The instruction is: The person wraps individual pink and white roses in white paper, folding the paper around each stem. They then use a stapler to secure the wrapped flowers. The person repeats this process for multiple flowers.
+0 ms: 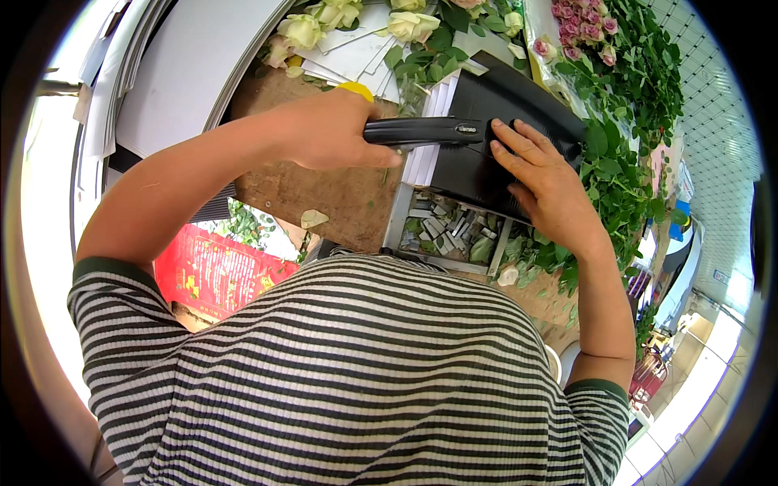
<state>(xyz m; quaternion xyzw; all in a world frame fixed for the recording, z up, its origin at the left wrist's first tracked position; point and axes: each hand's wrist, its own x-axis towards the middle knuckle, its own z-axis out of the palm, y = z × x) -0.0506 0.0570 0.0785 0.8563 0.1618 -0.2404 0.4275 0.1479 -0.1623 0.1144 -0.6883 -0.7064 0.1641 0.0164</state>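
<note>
My left hand (337, 130) is closed around the rear end of a black stapler (419, 130), its thumb beneath the handle and some fingers hidden. The stapler lies over a glossy black sheet (474, 173) with white pleated layers (430, 143) along its left side. My right hand (541, 173) rests on the black sheet with fingers spread, the fingertips just beside the stapler's front end. A yellow rounded object (357, 91) shows behind my left hand; what it is cannot be told.
Cream roses (413, 26) and white cards (364, 61) lie beyond on the brown table (273, 182). A metal-framed opening (394, 212) with white scraps is nearest my body. Leafy stems and pink roses (586, 27) fill the right; large white sheets (182, 67) stand left, above a red printed box (219, 273).
</note>
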